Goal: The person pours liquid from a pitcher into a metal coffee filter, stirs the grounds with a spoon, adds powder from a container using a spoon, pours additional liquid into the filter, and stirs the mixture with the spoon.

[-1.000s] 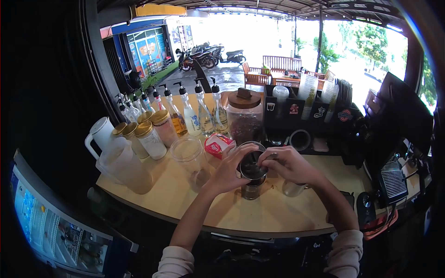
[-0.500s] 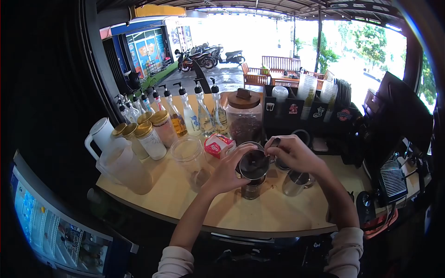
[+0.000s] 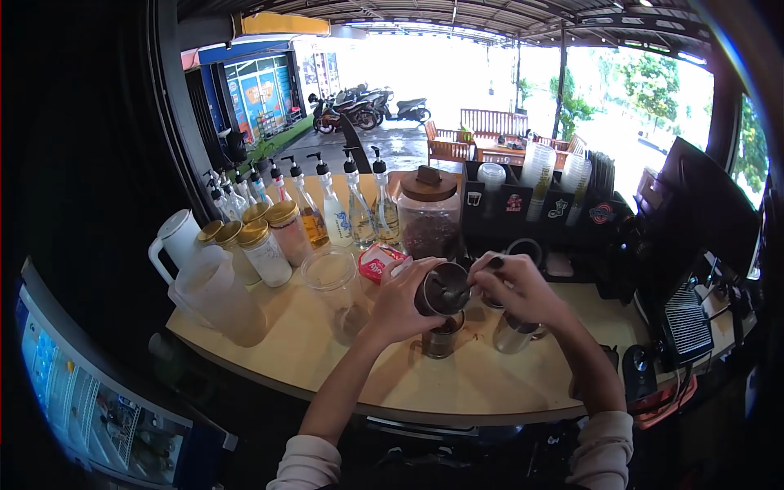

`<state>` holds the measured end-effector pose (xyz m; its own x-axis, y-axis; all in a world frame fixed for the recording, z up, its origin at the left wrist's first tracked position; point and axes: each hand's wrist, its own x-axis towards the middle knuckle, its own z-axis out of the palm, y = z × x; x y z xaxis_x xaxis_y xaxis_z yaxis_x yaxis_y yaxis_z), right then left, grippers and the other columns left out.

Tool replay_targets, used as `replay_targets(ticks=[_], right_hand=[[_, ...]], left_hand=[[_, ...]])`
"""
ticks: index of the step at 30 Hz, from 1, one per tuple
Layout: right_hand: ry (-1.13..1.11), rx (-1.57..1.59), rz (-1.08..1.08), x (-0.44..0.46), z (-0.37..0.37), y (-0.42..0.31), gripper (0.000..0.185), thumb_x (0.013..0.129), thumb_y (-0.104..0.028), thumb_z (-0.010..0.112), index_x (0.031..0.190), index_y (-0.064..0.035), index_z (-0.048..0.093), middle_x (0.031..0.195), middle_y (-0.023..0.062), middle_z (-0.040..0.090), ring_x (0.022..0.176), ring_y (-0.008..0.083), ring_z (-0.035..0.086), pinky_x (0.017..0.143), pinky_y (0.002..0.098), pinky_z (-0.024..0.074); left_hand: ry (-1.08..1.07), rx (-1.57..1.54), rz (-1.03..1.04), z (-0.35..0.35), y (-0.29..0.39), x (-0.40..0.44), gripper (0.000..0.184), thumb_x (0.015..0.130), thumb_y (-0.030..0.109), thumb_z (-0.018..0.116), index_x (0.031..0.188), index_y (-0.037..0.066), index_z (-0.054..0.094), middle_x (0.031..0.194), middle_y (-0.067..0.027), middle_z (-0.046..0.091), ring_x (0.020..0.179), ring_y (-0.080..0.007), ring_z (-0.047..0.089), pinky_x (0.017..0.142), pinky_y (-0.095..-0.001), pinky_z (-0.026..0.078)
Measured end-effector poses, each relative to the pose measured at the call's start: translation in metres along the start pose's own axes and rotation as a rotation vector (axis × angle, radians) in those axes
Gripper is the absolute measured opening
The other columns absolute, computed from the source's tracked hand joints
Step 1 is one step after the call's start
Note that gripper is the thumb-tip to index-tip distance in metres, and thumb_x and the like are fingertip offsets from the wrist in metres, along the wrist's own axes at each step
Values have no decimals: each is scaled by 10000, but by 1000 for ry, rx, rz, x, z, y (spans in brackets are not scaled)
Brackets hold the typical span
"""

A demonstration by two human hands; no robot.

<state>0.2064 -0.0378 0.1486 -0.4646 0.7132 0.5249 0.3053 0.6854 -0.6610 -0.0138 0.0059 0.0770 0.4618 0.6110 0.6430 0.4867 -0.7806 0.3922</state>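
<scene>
My left hand (image 3: 398, 302) is closed around a round, dark-looking cup (image 3: 442, 289), tilted so that its mouth faces me. In my right hand (image 3: 523, 287) is a spoon (image 3: 495, 263), gripped by its dark handle, with its lower end inside the cup. Directly below the cup, a small glass (image 3: 442, 344) stands on the counter, and dark reddish stuff shows near its rim. A metal pitcher (image 3: 513, 335) is under my right forearm. Left of my left hand are an open clear plastic jar (image 3: 333, 282) and a red and white packet (image 3: 377, 260).
Behind my hands stands a large jar with a wooden lid (image 3: 429, 186). Pump bottles (image 3: 359, 204) and gold-lidded jars (image 3: 265, 253) line the left, beside a frosted jug (image 3: 216, 290). A black cup holder (image 3: 506, 200) and a dark machine (image 3: 690, 310) are at right.
The cup has tipped further over the small glass, and my left hand has turned with it. My right hand has shifted slightly, the spoon still in the cup. Reddish stuff now shows in the glass.
</scene>
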Motion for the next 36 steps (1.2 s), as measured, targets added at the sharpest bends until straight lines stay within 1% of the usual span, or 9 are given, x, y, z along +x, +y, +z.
replay_targets(ticks=[4,5,9,12,15,26,29,33,36], right_hand=[[176,-18,75,-6,-6,6,115,933,-60,522,906,31,587,708,69,606,675,81,581,622,267,497],[212,-74,-26,-5,-1,9,110,932,-69,527,903,25,576,706,85,598,621,108,569,570,280,467],[128,-188,-5,-20,14,21,76,922,-57,540,930,18,555,683,120,568,558,190,552,522,301,428],[177,-259,1,-24,17,17,93,947,-64,507,910,-5,569,650,53,561,578,113,561,562,273,461],[209,-199,-39,-26,24,17,51,915,-31,538,936,12,554,680,115,564,513,178,524,502,298,419],[245,-255,-54,-45,37,23,92,926,-36,534,997,19,552,672,79,580,556,122,557,516,277,432],[430,317,206,-51,28,18,145,972,-92,500,1048,3,579,782,69,642,642,80,576,602,231,463],[668,433,121,-70,8,28,206,990,-143,467,1060,19,573,818,102,628,598,102,547,589,229,455],[677,341,149,-92,9,41,207,992,-130,453,1074,20,570,824,108,624,614,102,550,595,236,460]], left_hand=[[15,67,-17,3,3,0,841,560,338,814,1304,161,465,1249,-49,572,1171,-236,548,1069,-478,268],[14,66,-16,3,5,0,841,560,338,814,1304,161,465,1249,-49,572,1171,-236,548,1069,-478,268],[31,88,-7,5,10,1,820,564,351,807,1288,155,476,1249,-44,568,1164,-222,548,1050,-460,281],[47,101,-18,8,11,0,817,553,381,820,1266,152,495,1229,-44,579,1154,-231,553,1035,-462,278],[69,124,-15,9,16,-1,822,552,405,827,1261,149,497,1213,-41,582,1144,-231,556,1018,-461,283],[118,178,24,11,17,-7,826,539,423,846,1239,127,524,1169,-51,599,1111,-230,566,1003,-429,293],[99,107,-58,6,18,-7,800,568,414,831,1244,132,512,1178,-50,591,1108,-221,571,1002,-437,291],[118,-63,-151,4,11,-3,752,581,406,842,1206,112,546,1118,-64,632,1069,-254,599,1010,-444,312],[82,-144,-169,2,5,1,740,584,392,850,1193,92,557,1088,-83,656,1036,-279,620,990,-441,369]])
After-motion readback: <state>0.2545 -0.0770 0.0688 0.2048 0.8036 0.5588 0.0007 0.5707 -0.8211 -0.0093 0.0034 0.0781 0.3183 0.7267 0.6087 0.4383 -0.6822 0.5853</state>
